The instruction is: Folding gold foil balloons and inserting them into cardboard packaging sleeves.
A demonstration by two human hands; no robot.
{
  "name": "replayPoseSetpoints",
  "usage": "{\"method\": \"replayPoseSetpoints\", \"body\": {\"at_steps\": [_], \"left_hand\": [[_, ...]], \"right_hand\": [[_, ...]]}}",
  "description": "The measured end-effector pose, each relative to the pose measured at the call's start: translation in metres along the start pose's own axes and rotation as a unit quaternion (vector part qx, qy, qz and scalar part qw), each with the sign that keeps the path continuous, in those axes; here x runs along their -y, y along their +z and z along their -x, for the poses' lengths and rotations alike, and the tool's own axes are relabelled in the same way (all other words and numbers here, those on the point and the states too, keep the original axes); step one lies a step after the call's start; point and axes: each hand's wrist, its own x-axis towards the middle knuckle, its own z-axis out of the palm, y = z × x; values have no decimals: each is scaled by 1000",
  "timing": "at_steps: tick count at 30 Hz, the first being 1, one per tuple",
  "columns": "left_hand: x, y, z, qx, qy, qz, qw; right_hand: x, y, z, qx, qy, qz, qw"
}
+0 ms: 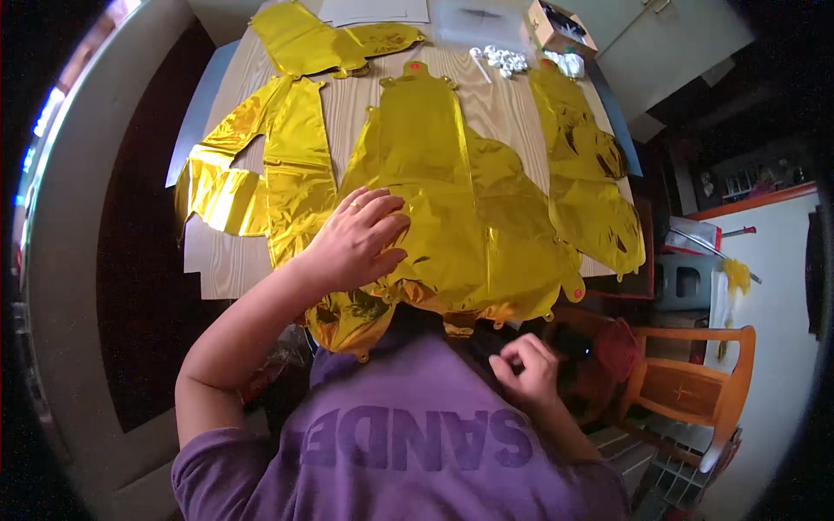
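Note:
Flat, uninflated gold foil balloons lie across a wooden table. My left hand rests on the large middle balloon, palm down, fingers a little apart and slightly bent. That balloon's near edge crumples over the table's front, toward my lap. To its left lies another gold foil balloon, partly beneath my left forearm. My right hand is in front of my body, below the balloon's near edge and apart from it. Its fingers are curled in toward the thumb; whatever might be inside them is hidden.
More gold foil balloons lie at the far left and along the right side. Small white crumpled pieces and an open box sit at the table's far right. A wooden chair stands to my right.

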Motion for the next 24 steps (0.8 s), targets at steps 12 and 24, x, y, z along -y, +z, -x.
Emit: {"method": "replayPoseSetpoints", "body": {"at_steps": [12,24], "left_hand": [[-3,-10,10,3,-70,-31,997],[29,-10,-10,36,-100,-34,994]], "right_hand": [[39,33,-63,-208,236,-499,807],[20,0,-91,-155,238,-434,855]]}}
